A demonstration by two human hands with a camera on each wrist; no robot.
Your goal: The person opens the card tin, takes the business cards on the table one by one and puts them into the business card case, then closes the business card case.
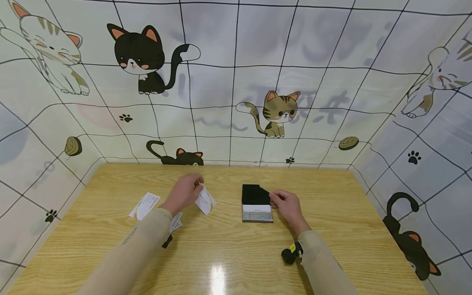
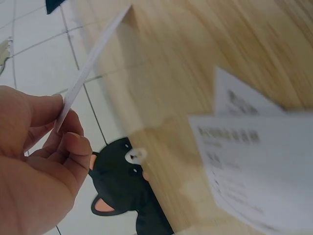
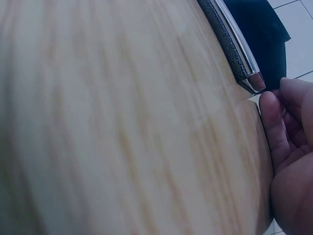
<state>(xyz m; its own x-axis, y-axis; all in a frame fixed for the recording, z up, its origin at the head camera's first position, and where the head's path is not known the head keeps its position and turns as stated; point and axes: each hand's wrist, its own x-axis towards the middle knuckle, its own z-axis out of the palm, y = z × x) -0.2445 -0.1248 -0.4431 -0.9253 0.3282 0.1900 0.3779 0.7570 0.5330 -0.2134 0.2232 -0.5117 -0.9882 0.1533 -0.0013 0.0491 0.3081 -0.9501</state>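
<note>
My left hand (image 1: 185,191) pinches a white printed business card (image 1: 204,201) between thumb and fingers, above the table left of centre. Seen from the left wrist, that card (image 2: 93,61) stands nearly edge-on. A business card case (image 1: 257,217) lies open in front of me, its black flap (image 1: 255,194) folded back and white paper showing inside its metal-edged body. At the flap's right edge, my right hand (image 1: 288,205) pinches the dark material with thumb and finger. The right wrist view shows the case's silver rim (image 3: 239,39) just beyond the fingertips.
More white printed cards (image 1: 148,203) lie on the wooden table (image 1: 221,254) to the left. Others (image 1: 176,222) are partly hidden by my left forearm. A cat-patterned cloth (image 1: 214,86) hangs behind the table and along both sides.
</note>
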